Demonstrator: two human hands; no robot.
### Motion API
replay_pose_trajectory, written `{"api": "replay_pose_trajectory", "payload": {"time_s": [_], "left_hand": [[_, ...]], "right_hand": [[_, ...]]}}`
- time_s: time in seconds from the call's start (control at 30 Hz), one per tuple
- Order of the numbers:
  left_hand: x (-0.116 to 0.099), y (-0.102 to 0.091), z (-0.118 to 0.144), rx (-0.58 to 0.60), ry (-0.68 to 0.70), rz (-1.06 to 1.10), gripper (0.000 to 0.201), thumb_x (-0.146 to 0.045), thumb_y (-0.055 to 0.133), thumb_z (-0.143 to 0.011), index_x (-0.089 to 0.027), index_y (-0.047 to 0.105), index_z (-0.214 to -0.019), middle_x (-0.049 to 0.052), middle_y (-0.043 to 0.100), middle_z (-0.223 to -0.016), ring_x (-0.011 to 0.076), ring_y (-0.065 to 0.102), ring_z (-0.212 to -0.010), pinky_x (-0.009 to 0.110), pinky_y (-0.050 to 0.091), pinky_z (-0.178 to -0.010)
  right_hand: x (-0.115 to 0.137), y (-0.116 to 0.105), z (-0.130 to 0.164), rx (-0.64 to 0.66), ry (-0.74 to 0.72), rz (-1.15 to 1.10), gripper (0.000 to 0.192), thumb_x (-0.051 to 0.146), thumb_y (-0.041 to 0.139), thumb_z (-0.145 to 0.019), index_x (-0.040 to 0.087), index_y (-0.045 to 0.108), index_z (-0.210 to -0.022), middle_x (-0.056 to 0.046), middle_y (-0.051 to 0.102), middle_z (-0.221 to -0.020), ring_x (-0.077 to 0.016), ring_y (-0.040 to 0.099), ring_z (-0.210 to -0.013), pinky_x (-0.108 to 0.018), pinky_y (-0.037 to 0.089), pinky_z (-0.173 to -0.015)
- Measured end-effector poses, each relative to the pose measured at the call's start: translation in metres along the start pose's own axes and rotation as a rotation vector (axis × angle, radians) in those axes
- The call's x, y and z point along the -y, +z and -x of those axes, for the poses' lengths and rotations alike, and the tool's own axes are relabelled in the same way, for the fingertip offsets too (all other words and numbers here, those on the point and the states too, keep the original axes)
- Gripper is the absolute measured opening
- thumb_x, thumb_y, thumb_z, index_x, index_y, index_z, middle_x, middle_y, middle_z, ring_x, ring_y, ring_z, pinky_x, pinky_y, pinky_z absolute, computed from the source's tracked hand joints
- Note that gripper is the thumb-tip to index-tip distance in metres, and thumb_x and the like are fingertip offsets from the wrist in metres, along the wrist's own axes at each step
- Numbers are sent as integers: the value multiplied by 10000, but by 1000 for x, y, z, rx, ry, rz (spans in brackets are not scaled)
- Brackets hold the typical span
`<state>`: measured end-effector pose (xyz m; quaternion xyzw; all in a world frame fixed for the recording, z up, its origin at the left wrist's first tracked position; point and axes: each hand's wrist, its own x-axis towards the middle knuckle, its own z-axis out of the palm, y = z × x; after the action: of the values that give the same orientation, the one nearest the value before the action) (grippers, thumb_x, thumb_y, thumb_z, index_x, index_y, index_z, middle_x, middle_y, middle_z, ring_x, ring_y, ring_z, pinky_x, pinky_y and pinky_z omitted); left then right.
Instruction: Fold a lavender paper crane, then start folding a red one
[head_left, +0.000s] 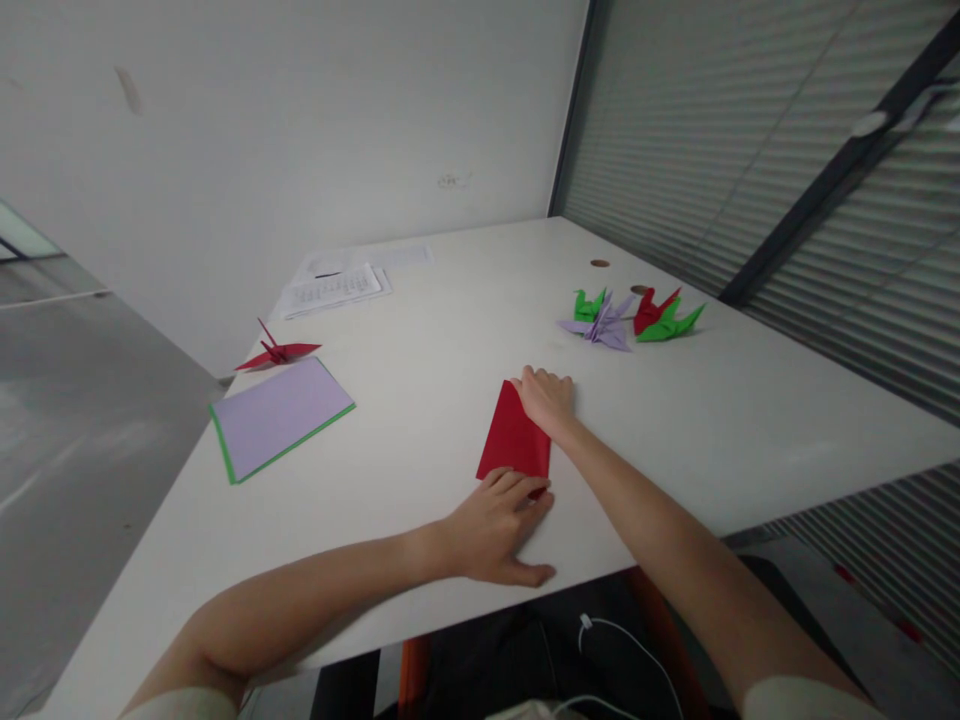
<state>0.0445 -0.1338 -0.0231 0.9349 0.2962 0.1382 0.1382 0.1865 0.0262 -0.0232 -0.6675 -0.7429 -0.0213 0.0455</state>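
Note:
A folded sheet of red paper (pixel 516 438) lies on the white table in front of me. My left hand (pixel 501 522) rests on its near edge, fingers stretched out and thumb spread away on the tabletop. At the far right corner my right hand (pixel 546 398) has its fingers curled and pressed together on the paper's edge, the thumb towards the sheet. Both hands cover parts of the paper, so its near and right edges are partly hidden.
To the left lies a stack of purple and green paper (pixel 281 415), with a red paper crane (pixel 277 352) behind it. Several folded cranes, including a purple one (pixel 602 325) and a green one (pixel 671 323), stand at the right. Printed sheets (pixel 334 290) lie far left.

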Motion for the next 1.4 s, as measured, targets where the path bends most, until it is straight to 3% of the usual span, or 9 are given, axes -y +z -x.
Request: {"api": "replay_pose_trajectory", "payload": {"time_s": [0.13,0.3,0.47,0.57,1.03,1.23,1.33,1.4], "left_hand": [[5,0,0,38,19,3,837,-632,607,-762,-109,449,-1396,209,309,-1531,381,290,-1414,554,168,-1163],[8,1,0,47,15,44,802,-595,594,-780,-140,416,-1416,180,332,-1526,339,316,-1415,538,155,-1177],[10,1,-2,38,7,87,901,-601,577,-782,-120,284,-1485,179,365,-1508,327,344,-1404,543,146,-1183],[11,2,-2,44,34,63,865,-606,548,-807,-120,310,-1482,173,343,-1520,337,325,-1411,549,135,-1183],[11,4,-1,38,27,65,867,-596,564,-802,-110,325,-1479,164,338,-1525,340,310,-1417,555,145,-1181],[11,2,-2,50,24,52,879,-604,548,-803,-111,303,-1489,168,315,-1533,349,303,-1418,562,143,-1178],[11,2,-2,56,19,59,896,-612,547,-802,-112,283,-1497,163,305,-1538,341,294,-1424,558,134,-1181],[11,2,-2,65,11,66,909,-617,552,-797,-115,273,-1501,163,299,-1540,341,292,-1425,561,130,-1181]], "right_hand": [[0,1,1,-27,-3,-6,398,418,307,-1004,140,570,-1112,-188,668,-1076,-292,632,-974,-454,369,-893],[-1,5,2,-76,-19,5,390,406,313,-1004,136,577,-1101,-180,671,-1049,-303,607,-979,-453,357,-875],[-3,7,3,-130,-27,35,386,426,361,-987,133,583,-1102,-188,646,-1075,-333,541,-1041,-444,343,-857],[-4,8,3,-138,-22,37,412,440,347,-987,129,586,-1114,-197,625,-1098,-333,514,-1058,-442,330,-864],[-20,8,-27,-123,-2,24,525,484,318,-963,96,641,-1108,-226,608,-1159,-360,474,-1123,-491,311,-918],[-30,0,-41,-44,50,-124,550,512,260,-974,147,671,-960,-162,647,-1052,-310,535,-1018,-453,356,-884],[-29,-11,-25,-220,91,-201,495,470,244,-985,168,634,-1027,-151,618,-1068,-295,515,-1014,-411,361,-860],[-22,-15,-3,-344,28,-198,465,460,255,-984,181,615,-1079,-156,587,-1115,-301,477,-1060,-407,342,-883]]}}
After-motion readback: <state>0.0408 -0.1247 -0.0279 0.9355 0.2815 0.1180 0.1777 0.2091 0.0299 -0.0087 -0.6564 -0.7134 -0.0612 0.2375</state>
